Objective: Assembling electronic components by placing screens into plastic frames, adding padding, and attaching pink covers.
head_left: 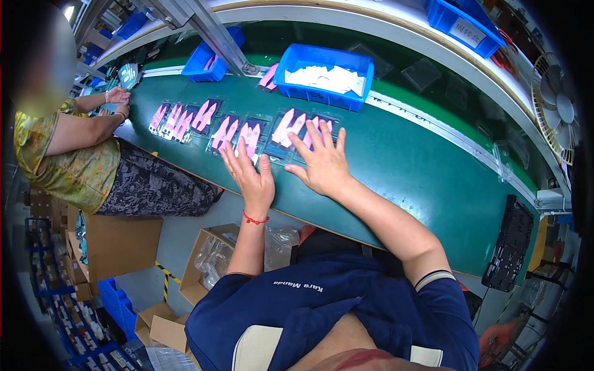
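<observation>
Several clear flat packets with pink, pointed strips on a dark backing lie in a line along the green workbench (383, 185). My right hand (327, 167) is spread over the rightmost packets, its fingertips on or just above the packet (288, 128) at the right end of the line. My left hand (250, 182), with a red cord at the wrist, has its fingers stretched out at the near edge of another pink-strip packet (250, 136). Neither hand grips anything. My fingers hide part of the packets under them.
Behind the packets stands a blue bin (325, 99) holding white pieces; a smaller blue bin (207, 65) is to its left. A co-worker (68, 148) works at the bench's left end. A black tray (510, 244) lies at the right end, near a fan (555, 105).
</observation>
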Demonstrator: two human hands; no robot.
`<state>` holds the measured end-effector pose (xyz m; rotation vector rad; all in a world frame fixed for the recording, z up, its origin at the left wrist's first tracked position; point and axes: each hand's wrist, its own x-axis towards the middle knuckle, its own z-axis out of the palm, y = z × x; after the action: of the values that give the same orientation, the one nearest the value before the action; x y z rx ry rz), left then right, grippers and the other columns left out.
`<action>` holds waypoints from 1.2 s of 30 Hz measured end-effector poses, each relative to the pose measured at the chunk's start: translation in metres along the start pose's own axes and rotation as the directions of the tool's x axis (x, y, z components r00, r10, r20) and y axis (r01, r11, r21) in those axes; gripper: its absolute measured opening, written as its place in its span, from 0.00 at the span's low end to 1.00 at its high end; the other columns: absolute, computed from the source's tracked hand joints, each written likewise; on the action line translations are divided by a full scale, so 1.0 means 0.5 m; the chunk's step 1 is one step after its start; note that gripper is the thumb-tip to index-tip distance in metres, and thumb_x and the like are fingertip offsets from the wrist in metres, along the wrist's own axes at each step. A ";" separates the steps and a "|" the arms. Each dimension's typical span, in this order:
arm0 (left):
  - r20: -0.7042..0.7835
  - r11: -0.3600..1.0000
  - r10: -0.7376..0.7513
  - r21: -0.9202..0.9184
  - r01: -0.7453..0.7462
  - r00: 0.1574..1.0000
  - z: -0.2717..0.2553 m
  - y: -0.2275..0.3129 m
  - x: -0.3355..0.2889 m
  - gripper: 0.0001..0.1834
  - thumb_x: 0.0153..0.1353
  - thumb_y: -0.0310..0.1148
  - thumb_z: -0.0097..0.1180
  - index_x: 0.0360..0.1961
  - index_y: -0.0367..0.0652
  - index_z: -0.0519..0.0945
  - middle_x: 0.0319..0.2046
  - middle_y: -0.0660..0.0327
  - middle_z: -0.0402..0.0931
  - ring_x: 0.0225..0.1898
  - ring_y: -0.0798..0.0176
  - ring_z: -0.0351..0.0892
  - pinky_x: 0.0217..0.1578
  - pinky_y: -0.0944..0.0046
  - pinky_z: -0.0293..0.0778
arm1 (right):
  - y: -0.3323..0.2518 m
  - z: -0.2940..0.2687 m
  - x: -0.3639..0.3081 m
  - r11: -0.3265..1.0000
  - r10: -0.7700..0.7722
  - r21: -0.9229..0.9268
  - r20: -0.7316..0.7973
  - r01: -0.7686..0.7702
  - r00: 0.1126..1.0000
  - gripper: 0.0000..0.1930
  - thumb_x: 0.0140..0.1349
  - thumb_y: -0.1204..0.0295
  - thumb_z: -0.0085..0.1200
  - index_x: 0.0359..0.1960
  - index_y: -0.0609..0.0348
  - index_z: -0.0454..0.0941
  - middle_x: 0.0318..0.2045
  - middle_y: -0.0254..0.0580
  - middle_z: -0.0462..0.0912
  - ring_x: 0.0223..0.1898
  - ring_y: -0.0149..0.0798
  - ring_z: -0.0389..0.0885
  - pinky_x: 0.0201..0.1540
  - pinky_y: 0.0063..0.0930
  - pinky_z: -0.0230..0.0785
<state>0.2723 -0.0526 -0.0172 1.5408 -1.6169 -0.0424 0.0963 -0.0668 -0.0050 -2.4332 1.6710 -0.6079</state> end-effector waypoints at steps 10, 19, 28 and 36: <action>0.330 0.996 0.077 0.019 -0.088 0.941 0.004 0.004 0.015 0.29 0.70 0.46 0.36 0.67 0.41 0.59 0.66 0.51 0.57 0.71 0.44 0.44 0.63 0.32 0.30 | -0.034 0.037 0.073 0.991 -0.116 0.066 0.040 0.113 0.992 0.35 0.55 0.56 0.55 0.66 0.41 0.59 0.66 0.59 0.53 0.69 0.61 0.45 0.63 0.73 0.37; 0.313 0.946 0.045 0.290 -0.141 0.949 0.011 0.013 0.019 0.30 0.62 0.45 0.49 0.62 0.41 0.63 0.57 0.50 0.67 0.61 0.46 0.62 0.59 0.31 0.45 | 0.067 -0.081 -0.061 0.990 -0.062 0.118 -0.173 0.083 0.983 0.38 0.51 0.55 0.62 0.65 0.46 0.61 0.64 0.59 0.58 0.66 0.61 0.52 0.64 0.62 0.44; 0.184 0.944 0.206 0.221 -0.245 0.961 0.032 0.056 0.006 0.29 0.65 0.43 0.47 0.63 0.39 0.63 0.61 0.43 0.59 0.64 0.40 0.53 0.63 0.40 0.46 | 0.408 -0.423 -0.578 0.317 0.628 -0.391 -0.596 -0.864 0.500 0.32 0.49 0.64 0.65 0.56 0.59 0.69 0.57 0.62 0.66 0.57 0.59 0.66 0.57 0.48 0.61; 0.318 0.840 0.530 -0.326 -0.434 0.787 0.112 0.303 -0.016 0.23 0.62 0.34 0.53 0.57 0.39 0.71 0.60 0.43 0.60 0.63 0.40 0.57 0.61 0.46 0.55 | 0.426 -0.475 -0.749 0.224 0.850 -0.189 -0.443 -0.956 0.287 0.14 0.51 0.67 0.64 0.35 0.64 0.81 0.35 0.56 0.81 0.39 0.56 0.80 0.45 0.44 0.72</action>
<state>0.1181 -0.0403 0.0300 0.9260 -2.2085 -0.2719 -0.2967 0.2246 0.0471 -0.9509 3.1345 -0.3245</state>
